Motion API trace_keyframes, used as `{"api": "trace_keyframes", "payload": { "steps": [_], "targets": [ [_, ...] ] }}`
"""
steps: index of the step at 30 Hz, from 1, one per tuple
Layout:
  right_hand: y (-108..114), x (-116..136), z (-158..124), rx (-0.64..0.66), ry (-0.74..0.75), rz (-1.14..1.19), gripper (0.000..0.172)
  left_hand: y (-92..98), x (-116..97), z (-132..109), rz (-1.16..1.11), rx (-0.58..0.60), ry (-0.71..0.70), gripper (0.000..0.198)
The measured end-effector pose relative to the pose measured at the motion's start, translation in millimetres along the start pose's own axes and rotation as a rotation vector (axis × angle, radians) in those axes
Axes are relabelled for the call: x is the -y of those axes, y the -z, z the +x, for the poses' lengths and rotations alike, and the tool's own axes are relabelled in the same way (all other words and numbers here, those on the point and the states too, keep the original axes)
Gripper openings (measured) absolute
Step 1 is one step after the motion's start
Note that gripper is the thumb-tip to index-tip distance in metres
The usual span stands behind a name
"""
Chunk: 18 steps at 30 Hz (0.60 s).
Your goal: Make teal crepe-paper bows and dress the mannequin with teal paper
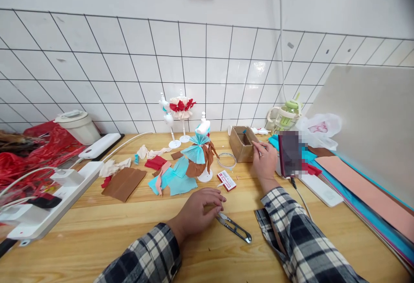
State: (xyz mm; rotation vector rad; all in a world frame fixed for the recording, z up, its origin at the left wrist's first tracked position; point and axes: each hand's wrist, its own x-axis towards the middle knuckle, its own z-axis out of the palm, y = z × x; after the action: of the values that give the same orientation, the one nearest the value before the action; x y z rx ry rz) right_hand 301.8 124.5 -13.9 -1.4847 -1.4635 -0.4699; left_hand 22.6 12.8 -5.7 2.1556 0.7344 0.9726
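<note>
My left hand [201, 207] rests on the wooden table, its fingers loosely curved with a gap between thumb and forefinger. Just beside the fingertips lies a pair of thread snips [235, 228]; whether they touch is unclear. My right hand [265, 162] is at the near right side of a small cardboard box [241, 149], fingers closed on its wall and rim. Between the hands lies a small red and white box [227, 180]. Behind it stands a white mini dress form [203, 126] dressed in a turquoise crepe paper bow [198, 147] and brown paper.
Two more small dress forms [183, 121] stand by the tiled wall. Paper scraps [124, 184] lie left, near a power strip [61, 201]. A wire coil [227, 161] sits by the box. At right are a phone [285, 153], a bottle [286, 115] and coloured sheets [368, 184].
</note>
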Motion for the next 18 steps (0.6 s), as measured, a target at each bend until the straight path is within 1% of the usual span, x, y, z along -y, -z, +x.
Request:
{"api": "trace_keyframes", "payload": {
  "steps": [3,5,7,8,10,13,15,17,18],
  "targets": [
    [4.9,6.5,-0.5,-0.028,0.009,0.006,0.034,0.7,1.0,0.0,0.003,0.006,0.001,0.011],
    [12.6,16.0,-3.4,-0.041,0.015,0.053,0.036,1.4,1.7,0.6,0.012,0.014,0.019,0.011],
    [24.2,29.3,-9.8,-0.013,0.017,0.152,0.030,2.3,2.3,1.2,0.019,0.014,0.040,0.012],
    [31.0,37.0,-14.3,0.030,0.014,0.221,0.026,2.9,2.5,1.3,0.019,0.010,0.047,0.012],
    [44.9,53.5,-25.5,0.163,-0.053,0.392,0.021,4.7,2.1,0.9,0.005,0.000,0.060,0.012],
    [60.7,76.2,-43.9,0.508,-0.171,0.691,0.021,8.7,-0.5,-0.1,-0.069,-0.026,0.117,0.013],
    [65.7,87.9,-53.6,0.716,-0.193,0.841,0.022,11.7,-2.7,-0.3,-0.177,-0.061,0.170,0.016],
    [67.1,96.3,-59.9,0.875,-0.205,0.946,0.024,14.2,-4.3,-0.2,-0.315,-0.085,0.222,0.020],
    [67.0,99.1,-61.9,0.932,-0.233,0.992,0.029,15.1,-4.6,-0.1,-0.378,-0.089,0.244,0.022]
  ]
}}
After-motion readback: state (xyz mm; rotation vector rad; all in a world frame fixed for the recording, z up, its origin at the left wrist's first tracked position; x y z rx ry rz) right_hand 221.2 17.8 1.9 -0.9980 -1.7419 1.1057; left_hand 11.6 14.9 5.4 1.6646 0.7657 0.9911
